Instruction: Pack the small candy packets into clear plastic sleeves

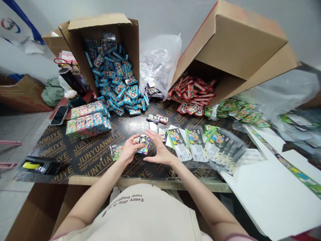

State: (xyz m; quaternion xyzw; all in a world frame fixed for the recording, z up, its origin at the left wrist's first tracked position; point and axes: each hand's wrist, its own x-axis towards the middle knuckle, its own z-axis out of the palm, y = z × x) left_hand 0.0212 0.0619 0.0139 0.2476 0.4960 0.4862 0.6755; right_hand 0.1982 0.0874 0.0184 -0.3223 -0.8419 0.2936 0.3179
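My left hand (128, 150) pinches a small dark box (142, 148) with a colourful print, its thumb lying across the front. Around the box's right side curves my right hand (160, 149), thumb and fingers apart; whether its fingertips touch the box I cannot tell. A clear printed bag (116, 151) lies flat beside my left hand, partly under it. Just beyond the hands are purple packets (152, 118), a red packet (164, 119) and a dark packet (162, 134). Clear bags with green headers (179, 147) lie to the right of my right hand.
Cartons hold blue packets (116, 77) and red packets (193, 90). Stacked packs (86, 122), a phone (59, 115) and a black tray (40, 165) are at left. Green packets (238, 110) and white sheets (281, 190) lie right. The table's front edge (150, 182) runs before me.
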